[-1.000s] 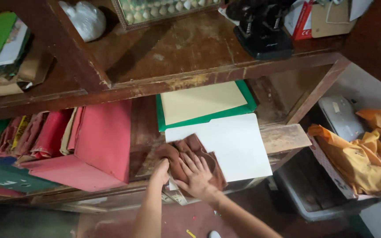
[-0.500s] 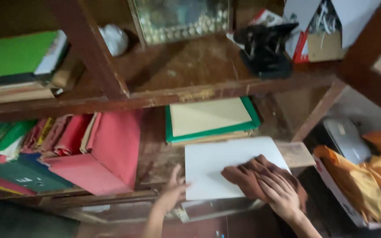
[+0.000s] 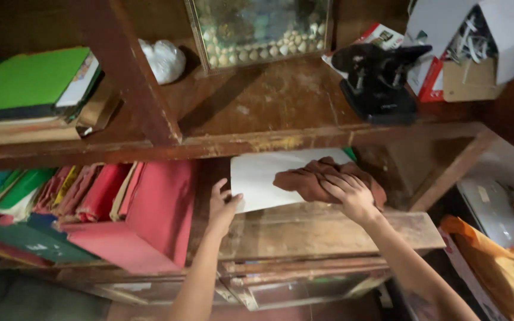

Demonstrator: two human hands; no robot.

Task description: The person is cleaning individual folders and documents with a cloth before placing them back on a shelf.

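1. On the lower wooden shelf (image 3: 328, 232), I see my right hand (image 3: 352, 193) stretched forward from the lower right, palm down, fingers spread and pressed flat onto a brown cloth (image 3: 313, 178) — resting on it rather than clenched round it.
2. My left hand (image 3: 222, 205) reaches up from the bottom centre, forearm nearly straight; its fingers are pinched on the left edge of a white board (image 3: 263, 178), thumb on top.
3. That cloth is crumpled, rust-brown, bunched in soft folds; it lies on the right half of the white board, partly under my right palm.
4. Flat and plain, the white board lies on the lower shelf, its far edge tucked beneath the upper shelf plank (image 3: 257, 142).
5. Left of the white board stand red folders (image 3: 156, 208), leaning, with green and teal ones further left.
6. Above the board, on the upper shelf, sit a glass tank (image 3: 263, 30) with pebbles and — to its right — a black hole punch (image 3: 379, 80).
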